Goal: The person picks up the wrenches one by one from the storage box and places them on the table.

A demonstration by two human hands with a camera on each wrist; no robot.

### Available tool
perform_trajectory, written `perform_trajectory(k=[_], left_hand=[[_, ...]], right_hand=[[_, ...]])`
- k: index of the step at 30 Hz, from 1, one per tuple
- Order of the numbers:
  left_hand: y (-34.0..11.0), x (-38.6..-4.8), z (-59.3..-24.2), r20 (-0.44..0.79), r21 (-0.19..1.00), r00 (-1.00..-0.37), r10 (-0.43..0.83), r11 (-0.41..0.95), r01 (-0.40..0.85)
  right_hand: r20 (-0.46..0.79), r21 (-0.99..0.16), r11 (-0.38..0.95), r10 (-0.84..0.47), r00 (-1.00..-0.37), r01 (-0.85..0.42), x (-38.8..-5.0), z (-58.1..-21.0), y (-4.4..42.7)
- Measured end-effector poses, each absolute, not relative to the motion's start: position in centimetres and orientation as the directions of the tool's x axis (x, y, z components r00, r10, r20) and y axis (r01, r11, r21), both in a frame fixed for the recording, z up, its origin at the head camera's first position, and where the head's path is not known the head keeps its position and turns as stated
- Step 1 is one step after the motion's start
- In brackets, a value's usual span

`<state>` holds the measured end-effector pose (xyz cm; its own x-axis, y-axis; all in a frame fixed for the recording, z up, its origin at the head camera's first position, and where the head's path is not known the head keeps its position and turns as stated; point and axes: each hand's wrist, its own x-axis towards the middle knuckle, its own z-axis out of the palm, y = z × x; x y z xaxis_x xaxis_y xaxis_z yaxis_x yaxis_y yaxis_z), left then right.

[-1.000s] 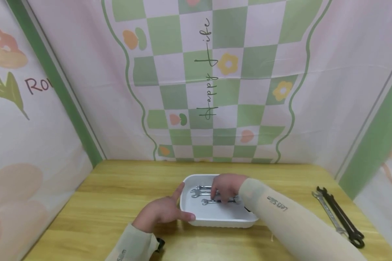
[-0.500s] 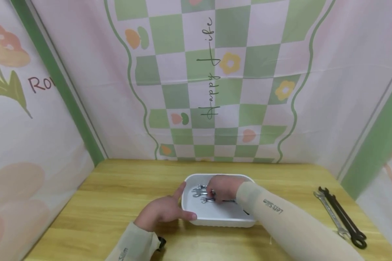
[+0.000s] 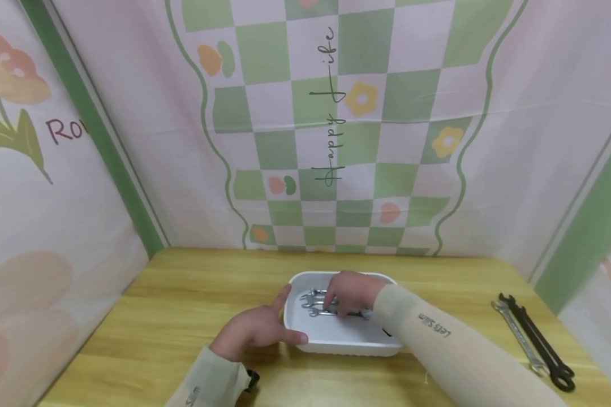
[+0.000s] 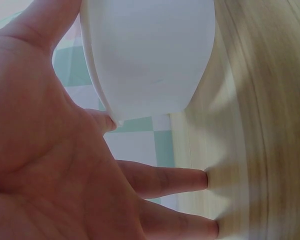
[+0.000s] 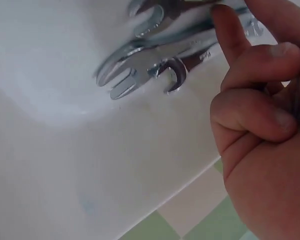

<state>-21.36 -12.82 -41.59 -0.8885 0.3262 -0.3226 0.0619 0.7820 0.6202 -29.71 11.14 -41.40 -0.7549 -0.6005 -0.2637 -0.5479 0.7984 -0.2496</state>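
Inside the white tray (image 3: 336, 333) lie several silver open-ended wrenches, side by side. My right hand (image 3: 353, 293) reaches in from the right and pinches the nearest wrench (image 5: 152, 17) between thumb and index finger. The other fingers are curled into the palm, and the hand hides the wrenches' middles. Next to that wrench lie a middle wrench (image 3: 306, 303) and a far wrench (image 5: 177, 75). My left hand (image 3: 257, 328) braces the tray's left end, fingers spread, thumb on the near corner and index finger along the side. In the left wrist view, two straight fingers (image 4: 165, 181) touch the table.
On the right of the wooden table (image 3: 183, 294) lie a silver wrench (image 3: 520, 336) and black wrenches (image 3: 539, 345), apart from the tray. A checked fabric curtain (image 3: 346, 141) hangs behind the table. A small black mark (image 3: 387, 332) shows at the tray's right.
The nearest wrench has slid left and closer to the middle wrench under my right hand. My left hand keeps its place on the tray. The whole view has shifted slightly.
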Motion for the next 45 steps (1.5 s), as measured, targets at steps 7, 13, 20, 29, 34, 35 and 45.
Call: perform_trajectory(k=[7,13,20,29,34,35,45], left_hand=[[-12.9,-21.3,-41.4,-0.319,0.604,-0.888,0.330,0.793,0.078],[-13.0,-21.3,-41.3,-0.320,0.592,-0.891,0.323,0.802,0.078],[-13.1,-21.2,-41.5,-0.309,0.606,-0.890,0.336,0.791,0.088],[-13.0,-21.3,-41.6,-0.315,0.615,-0.887,0.337,0.785,0.079],[-13.0,-21.3,-41.6,-0.309,0.623,-0.886,0.346,0.777,0.086],[-13.0,-21.3,-41.6,-0.308,0.623,-0.886,0.346,0.777,0.087],[-13.0,-21.3,-41.6,-0.311,0.619,-0.885,0.345,0.781,0.087]], right_hand=[[-0.218,-0.183,0.745,-0.667,-0.712,-0.642,-29.5,-41.9,10.7],[-0.201,-0.160,0.719,-0.695,-0.690,-0.677,-29.4,-41.8,10.2],[-0.162,-0.152,0.690,-0.723,-0.671,-0.707,-29.1,-41.9,10.0],[-0.163,-0.156,0.700,-0.714,-0.681,-0.697,-29.3,-42.3,9.9],[-0.167,-0.164,0.694,-0.720,-0.673,-0.702,-29.4,-42.2,10.0],[-0.169,-0.167,0.695,-0.719,-0.674,-0.699,-29.4,-42.2,10.0],[-0.095,-0.184,0.702,-0.709,-0.698,-0.688,-30.0,-40.9,10.5]])
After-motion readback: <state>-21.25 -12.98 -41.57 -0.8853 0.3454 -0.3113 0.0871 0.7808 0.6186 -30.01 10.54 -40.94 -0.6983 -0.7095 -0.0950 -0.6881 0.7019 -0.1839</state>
